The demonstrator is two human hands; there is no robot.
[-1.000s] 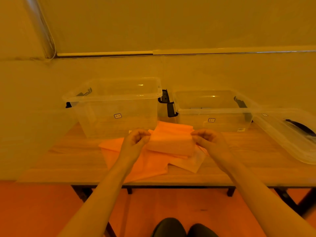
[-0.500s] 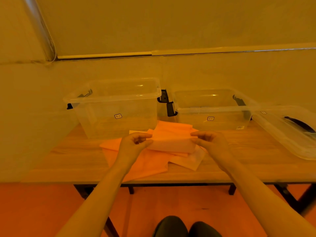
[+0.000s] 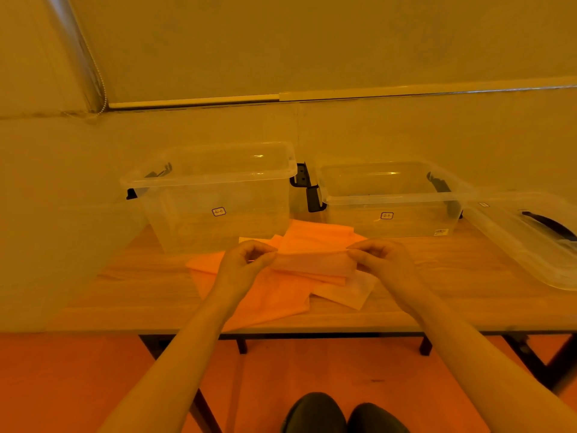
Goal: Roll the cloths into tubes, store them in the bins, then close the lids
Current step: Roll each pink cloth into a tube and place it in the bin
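My left hand [image 3: 245,264] and my right hand [image 3: 382,260] pinch the two ends of a pale folded cloth [image 3: 313,264], held just above a pile of orange cloths [image 3: 274,295] on the wooden table [image 3: 437,292]. A pale flat cloth [image 3: 346,290] lies at the pile's right. Behind the pile stand two clear open bins: a tall one [image 3: 218,195] on the left and a lower one [image 3: 390,198] on the right. Both look empty.
A clear lid with a black handle [image 3: 530,235] lies on the table at the far right. Black latches [image 3: 307,189] sit between the bins. A wall rises right behind the bins. My shoes [image 3: 343,414] show below the table edge.
The pale cloth between my hands has become narrower and lies lower over the pile. Both hands have stayed at its ends.
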